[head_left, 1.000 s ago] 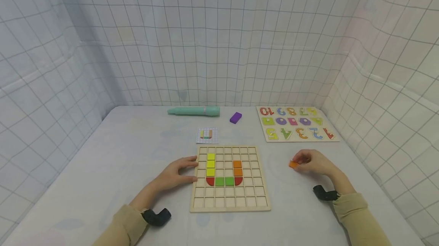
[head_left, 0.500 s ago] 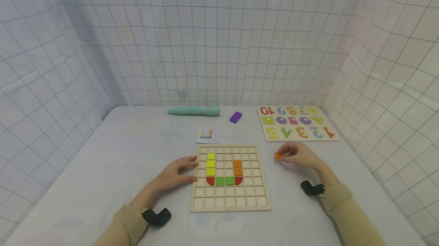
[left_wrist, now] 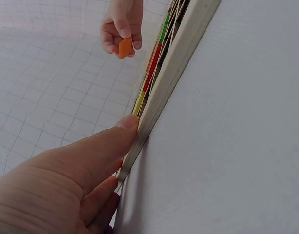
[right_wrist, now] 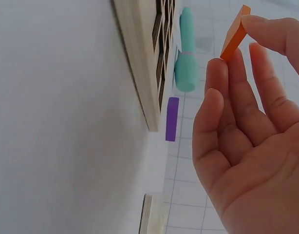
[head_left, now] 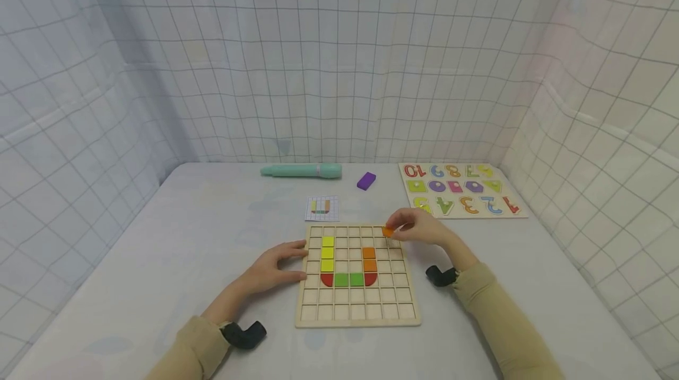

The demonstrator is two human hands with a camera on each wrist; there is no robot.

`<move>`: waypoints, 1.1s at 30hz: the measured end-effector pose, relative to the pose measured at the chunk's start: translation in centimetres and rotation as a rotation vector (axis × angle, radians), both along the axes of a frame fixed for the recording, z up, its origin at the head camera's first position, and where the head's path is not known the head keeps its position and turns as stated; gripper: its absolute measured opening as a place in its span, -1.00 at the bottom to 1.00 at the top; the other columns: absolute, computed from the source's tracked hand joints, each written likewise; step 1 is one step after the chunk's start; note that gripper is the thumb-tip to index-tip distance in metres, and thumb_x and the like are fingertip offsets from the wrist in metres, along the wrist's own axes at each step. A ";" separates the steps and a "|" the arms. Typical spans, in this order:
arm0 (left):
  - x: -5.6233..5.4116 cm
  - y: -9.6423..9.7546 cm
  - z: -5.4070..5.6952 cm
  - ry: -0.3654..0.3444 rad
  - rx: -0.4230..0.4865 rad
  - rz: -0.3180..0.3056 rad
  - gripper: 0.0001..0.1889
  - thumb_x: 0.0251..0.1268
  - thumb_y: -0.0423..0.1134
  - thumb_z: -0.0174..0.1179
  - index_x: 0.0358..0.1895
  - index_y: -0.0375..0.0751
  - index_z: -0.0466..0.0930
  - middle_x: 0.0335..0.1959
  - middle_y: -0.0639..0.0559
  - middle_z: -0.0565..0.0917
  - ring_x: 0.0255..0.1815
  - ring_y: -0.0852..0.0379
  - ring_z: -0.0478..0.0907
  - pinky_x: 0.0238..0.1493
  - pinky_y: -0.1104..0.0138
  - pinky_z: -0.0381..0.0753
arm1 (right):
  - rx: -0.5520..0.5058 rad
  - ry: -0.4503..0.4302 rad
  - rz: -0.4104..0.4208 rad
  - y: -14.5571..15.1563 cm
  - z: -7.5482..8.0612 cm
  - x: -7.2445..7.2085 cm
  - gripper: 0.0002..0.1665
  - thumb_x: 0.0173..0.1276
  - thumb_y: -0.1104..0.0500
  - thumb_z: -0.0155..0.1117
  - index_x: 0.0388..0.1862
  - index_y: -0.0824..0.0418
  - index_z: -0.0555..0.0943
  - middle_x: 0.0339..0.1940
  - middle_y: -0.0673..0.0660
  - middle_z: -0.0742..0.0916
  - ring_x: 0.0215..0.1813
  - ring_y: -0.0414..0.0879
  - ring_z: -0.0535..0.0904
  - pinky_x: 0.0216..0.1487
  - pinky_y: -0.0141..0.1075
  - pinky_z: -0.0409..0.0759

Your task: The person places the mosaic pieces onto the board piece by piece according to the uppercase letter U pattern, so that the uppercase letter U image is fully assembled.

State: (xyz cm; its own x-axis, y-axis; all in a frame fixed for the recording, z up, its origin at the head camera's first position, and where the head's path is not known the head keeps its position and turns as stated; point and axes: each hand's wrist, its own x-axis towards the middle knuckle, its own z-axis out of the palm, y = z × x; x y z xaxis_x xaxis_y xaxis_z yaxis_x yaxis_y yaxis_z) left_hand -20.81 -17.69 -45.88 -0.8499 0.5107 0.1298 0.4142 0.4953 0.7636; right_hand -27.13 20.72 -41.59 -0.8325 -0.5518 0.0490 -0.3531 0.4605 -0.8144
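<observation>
A wooden grid board (head_left: pixel 358 316) lies flat on the table, with yellow, red, green and orange tiles set in a U shape. My left hand (head_left: pixel 270 268) rests at its left edge, thumb and fingertips touching the frame; the left wrist view shows the thumb (left_wrist: pixel 105 141) along the rim. Over the board's top right corner, my right hand (head_left: pixel 421 230) pinches an orange square tile (head_left: pixel 388 231). In the right wrist view that orange tile (right_wrist: pixel 235 34) sits tilted between thumb and fingertips, raised above the board.
Behind the board lies a small card (head_left: pixel 322 208) printed with a U pattern. Farther back are a teal marker-shaped case (head_left: pixel 301 171) and a purple block (head_left: pixel 366 181). At the back right lies a number-and-shape puzzle board (head_left: pixel 464 190). Gridded white sheets (head_left: pixel 339 73) wall the table.
My right hand has carried the orange tile leftward from the table at the right to above the board's top right corner. The left hand has stayed at the board's edge.
</observation>
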 end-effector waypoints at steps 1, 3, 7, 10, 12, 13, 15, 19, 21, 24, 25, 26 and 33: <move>0.0 0.0 0.0 0.000 0.001 0.001 -0.43 0.08 -0.02 0.36 0.16 -0.19 0.54 0.34 -0.11 0.35 0.39 -0.18 0.15 0.33 -0.10 0.12 | -0.001 -0.003 0.009 -0.3 0.0 -0.2 -0.74 0.18 0.21 0.39 -0.15 0.22 0.62 -0.14 0.09 0.70 -0.07 -0.06 0.58 0.00 -0.26 0.56; 0.1 0.1 0.1 0.001 0.009 -0.003 -0.44 0.09 -0.04 0.36 0.16 -0.20 0.54 0.33 -0.12 0.36 0.39 -0.19 0.15 0.33 -0.11 0.11 | -0.004 -0.013 0.027 -0.9 0.0 -0.5 -0.74 0.17 0.20 0.39 -0.15 0.22 0.62 -0.15 0.08 0.70 -0.07 -0.06 0.58 0.01 -0.24 0.55; 0.3 0.1 0.3 0.000 0.023 -0.004 -0.45 0.08 -0.09 0.38 0.15 -0.23 0.55 0.32 -0.16 0.36 0.38 -0.22 0.17 0.30 -0.14 0.13 | 0.000 -0.032 0.061 -2.0 -0.1 -1.0 -0.74 0.17 0.19 0.38 -0.16 0.24 0.62 -0.17 0.07 0.70 -0.06 -0.06 0.58 0.01 -0.21 0.55; 0.4 0.2 0.4 0.003 0.020 0.001 -0.46 0.07 -0.11 0.38 0.15 -0.24 0.55 0.32 -0.17 0.36 0.37 -0.22 0.18 0.30 -0.14 0.14 | 0.010 -0.046 0.087 -2.7 -0.2 -1.3 -0.74 0.17 0.20 0.38 -0.16 0.23 0.63 -0.18 0.05 0.71 -0.07 -0.08 0.59 0.01 -0.23 0.54; 0.4 0.2 0.3 0.002 0.018 0.005 -0.46 0.07 -0.11 0.38 0.15 -0.23 0.55 0.32 -0.16 0.36 0.37 -0.21 0.18 0.30 -0.14 0.14 | 0.023 -0.052 0.107 -3.1 -0.4 -1.6 -0.75 0.16 0.21 0.38 -0.16 0.23 0.63 -0.19 0.03 0.71 -0.08 -0.10 0.59 0.01 -0.24 0.54; 0.4 0.2 0.3 0.000 0.015 0.005 -0.46 0.07 -0.10 0.38 0.15 -0.22 0.55 0.32 -0.15 0.36 0.37 -0.20 0.18 0.30 -0.13 0.14 | 0.034 -0.056 0.111 -3.3 -0.4 -1.7 -0.75 0.15 0.21 0.39 -0.17 0.22 0.63 -0.20 0.01 0.71 -0.10 -0.11 0.58 0.00 -0.26 0.54; 0.4 0.2 0.3 -0.011 0.018 0.006 -0.45 0.08 -0.06 0.38 0.15 -0.18 0.55 0.33 -0.12 0.36 0.38 -0.17 0.17 0.32 -0.11 0.13 | 0.054 -0.048 0.122 -3.6 -0.7 -1.9 -0.75 0.15 0.20 0.39 -0.18 0.21 0.63 -0.21 0.00 0.70 -0.14 -0.13 0.58 -0.03 -0.28 0.54; 0.3 0.2 0.2 -0.006 0.021 0.007 -0.46 0.07 -0.10 0.38 0.15 -0.21 0.55 0.32 -0.14 0.36 0.38 -0.19 0.17 0.31 -0.12 0.13 | 0.083 -0.024 0.140 -3.9 -0.9 -2.0 -0.75 0.14 0.19 0.40 -0.20 0.23 0.63 -0.24 0.02 0.70 -0.20 -0.12 0.56 -0.08 -0.28 0.55; 0.3 0.3 0.1 -0.005 0.031 0.007 -0.46 0.07 -0.13 0.38 0.15 -0.23 0.55 0.32 -0.16 0.36 0.38 -0.20 0.17 0.31 -0.13 0.13 | 0.098 -0.012 0.140 -3.9 -1.1 -2.0 -0.75 0.14 0.19 0.40 -0.20 0.23 0.64 -0.25 0.02 0.69 -0.22 -0.13 0.55 -0.09 -0.29 0.54; 0.3 0.3 0.1 -0.002 0.041 0.007 -0.47 0.06 -0.16 0.39 0.14 -0.25 0.55 0.32 -0.18 0.36 0.37 -0.22 0.17 0.31 -0.14 0.12 | 0.121 -0.006 0.131 -3.9 -1.3 -2.1 -0.76 0.14 0.17 0.40 -0.21 0.20 0.64 -0.28 0.00 0.69 -0.24 -0.14 0.54 -0.12 -0.31 0.53; 0.2 0.3 0.1 0.000 0.039 0.007 -0.47 0.06 -0.15 0.39 0.14 -0.25 0.55 0.32 -0.18 0.36 0.37 -0.22 0.18 0.31 -0.14 0.13 | 0.129 -0.004 0.127 -4.0 -1.3 -2.1 -0.77 0.14 0.16 0.41 -0.22 0.18 0.64 -0.29 -0.02 0.68 -0.24 -0.15 0.54 -0.13 -0.32 0.53; 0.2 0.3 0.0 0.000 0.036 0.007 -0.47 0.07 -0.15 0.39 0.14 -0.25 0.55 0.32 -0.18 0.36 0.37 -0.22 0.18 0.31 -0.13 0.13 | 0.135 -0.005 0.122 -4.0 -1.4 -2.1 -0.77 0.14 0.16 0.41 -0.22 0.17 0.64 -0.30 -0.03 0.68 -0.25 -0.16 0.53 -0.15 -0.33 0.53; 0.2 0.1 0.0 0.014 0.015 -0.002 -0.45 0.09 -0.05 0.36 0.15 -0.21 0.55 0.32 -0.15 0.36 0.37 -0.21 0.18 0.31 -0.12 0.13 | 0.141 -0.012 0.117 -4.2 -1.5 -2.1 -0.77 0.13 0.17 0.43 -0.22 0.17 0.66 -0.31 -0.04 0.67 -0.25 -0.16 0.51 -0.16 -0.34 0.52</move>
